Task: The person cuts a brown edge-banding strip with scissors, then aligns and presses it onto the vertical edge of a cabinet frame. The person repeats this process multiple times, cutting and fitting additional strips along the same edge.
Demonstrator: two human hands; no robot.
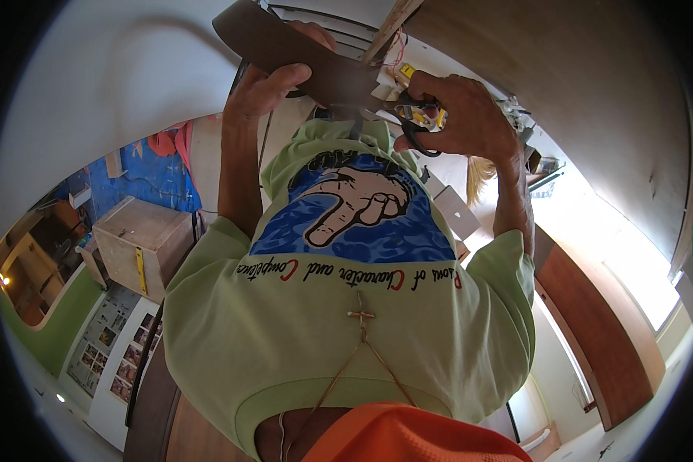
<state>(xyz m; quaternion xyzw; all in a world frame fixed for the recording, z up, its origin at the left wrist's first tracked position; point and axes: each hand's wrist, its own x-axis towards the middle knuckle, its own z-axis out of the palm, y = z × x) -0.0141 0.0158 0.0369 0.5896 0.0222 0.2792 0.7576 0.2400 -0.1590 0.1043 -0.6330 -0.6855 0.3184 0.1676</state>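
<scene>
A wide dark brown flexible strip [304, 61], like edge banding, curls across the top of the view. My left hand [273, 85] grips it, with the thumb on the near face and other fingers behind. My right hand [466, 115] is closed on black-handled scissors [417, 137], with thumb and fingers in the loops. The scissors' blades are at the strip's right end; a blurred patch there hides whether they are open or shut on it.
A large brown panel [577, 85] slopes at the upper right, and a white surface [154, 69] at the upper left. Exposed wires [399, 54] and a wooden post [393, 27] are beyond my hands. A wooden box [142, 239] stands at the left.
</scene>
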